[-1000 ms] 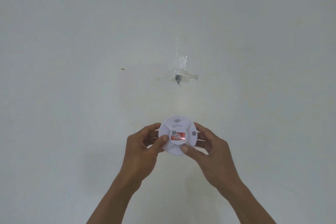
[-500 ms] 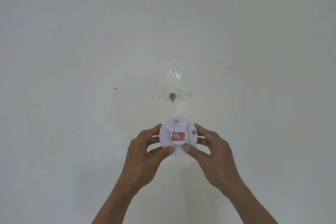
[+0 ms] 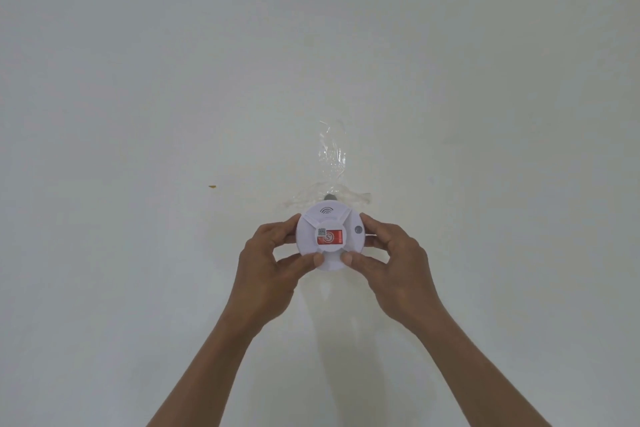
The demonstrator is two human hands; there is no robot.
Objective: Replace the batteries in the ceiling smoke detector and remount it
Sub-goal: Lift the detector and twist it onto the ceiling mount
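I am holding the smoke detector (image 3: 330, 240) up against the ceiling (image 3: 138, 80), gripping it by its rim with both hands. My left hand (image 3: 268, 274) is closing on its left edge: the thumb is pressing on the lower face and the fingers (image 3: 289, 224) are wrapping round the rim above it. My right hand (image 3: 391, 265) is mirroring that on the right edge, thumb meeting the lower face just beside my left thumb, fingers curling over the upper right rim. Neither hand is open; both are clamping the one unit.

The detector is sitting between my fingertips, its top edge just overlapping a small dark fixing (image 3: 329, 198) that is poking out beyond my fingers. Crumpled clear tape (image 3: 332, 156) is stuck to the ceiling around and above that fixing.

Assessment of handling: I am judging the unit to be a light, rigid plastic shell, smooth and somewhat slippery, so the rim is the correct place to hold it. The red label (image 3: 330, 236) and the small grey button (image 3: 358, 229) are lying inside my grip and should not take pressure. A drop from this height would likely crack the casing. Whether the back is engaging the fixing, I cannot tell; it is hidden behind the unit.
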